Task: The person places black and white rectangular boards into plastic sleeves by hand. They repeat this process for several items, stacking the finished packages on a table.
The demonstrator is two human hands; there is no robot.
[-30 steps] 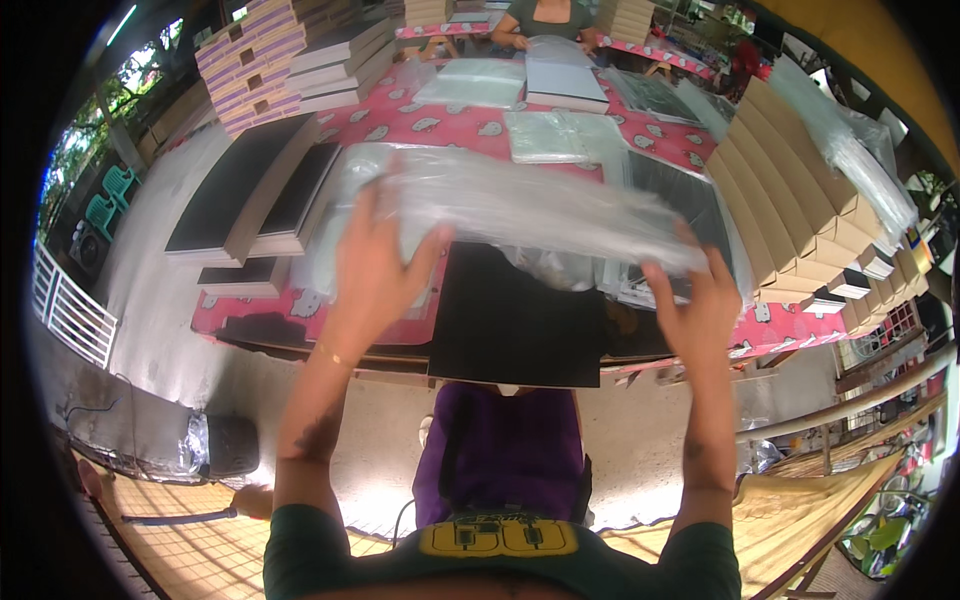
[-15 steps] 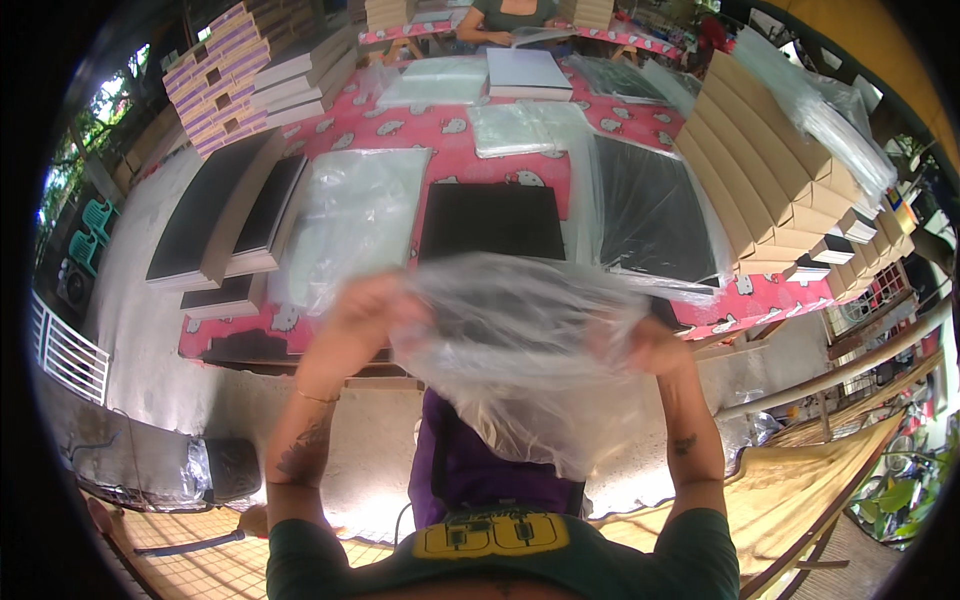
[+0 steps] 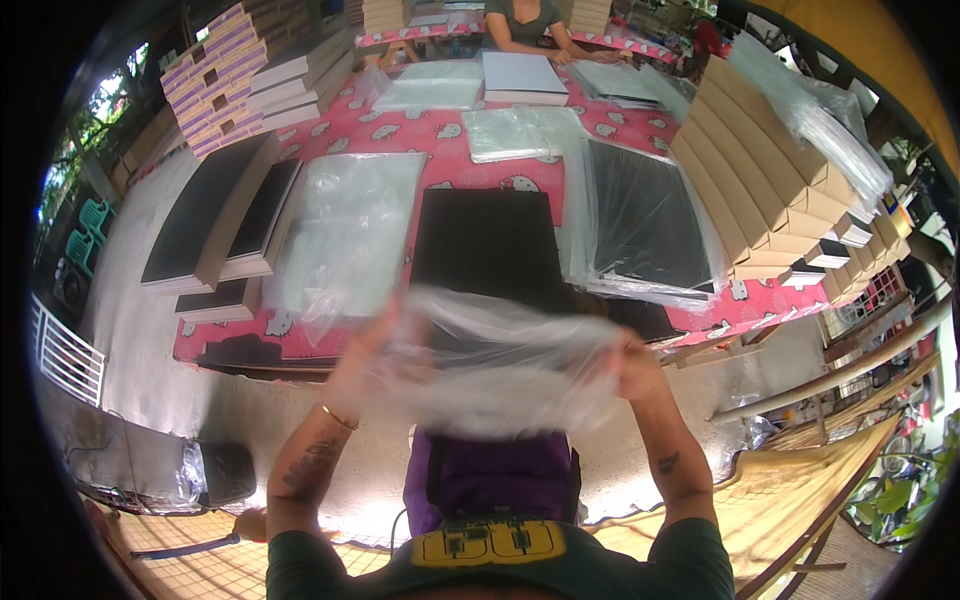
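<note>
A clear plastic bag, blurred by motion, is stretched between my two hands at the table's near edge. My left hand is closed on its left side, the fingers smeared. At the right side my right hand grips the bag, thumb and fingers together. Just beyond it a flat black book-like block lies on the table. The near end of the block shows dark behind or through the plastic; I cannot tell whether it is inside the bag. A stack of clear bags lies to its left, and a plastic-wrapped black block to its right.
Black-covered blocks are piled at the left of the pink patterned table. Brown boxes lean in a row at the right. White-topped blocks lie farther back, where a co-worker's hand rests near wrapped sheets.
My hands have moved slightly left, and the bag's hanging lower part has swung up. More of the black block shows. Across the table the co-worker's hands have shifted right to the wrapped sheets.
</note>
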